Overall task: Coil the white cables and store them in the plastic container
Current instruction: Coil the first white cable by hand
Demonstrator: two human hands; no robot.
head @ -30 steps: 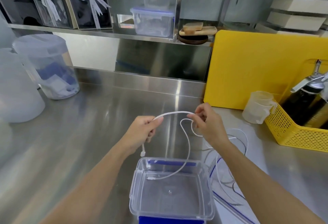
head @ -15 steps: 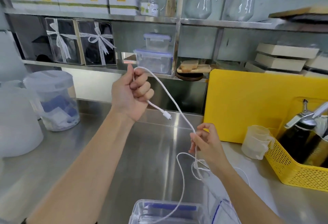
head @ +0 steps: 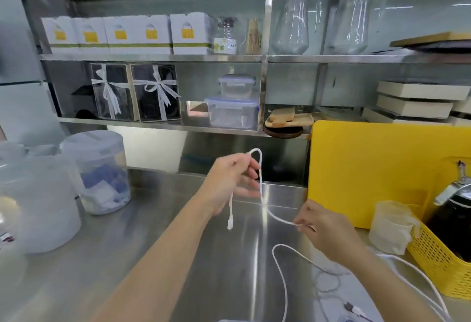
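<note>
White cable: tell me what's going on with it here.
A person is handling a white cable over the steel counter. The left hand holds it near one end, the plug dangling below; the right hand pinches it further along. The rest trails down in a loose loop, not yet coiled.

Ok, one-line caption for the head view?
Left hand and right hand hold a white cable above the steel counter.

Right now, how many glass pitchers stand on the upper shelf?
2. One glass pitcher stands just right of the metal upright; the second pitcher stands further right, beside it. None seem hidden.
</note>
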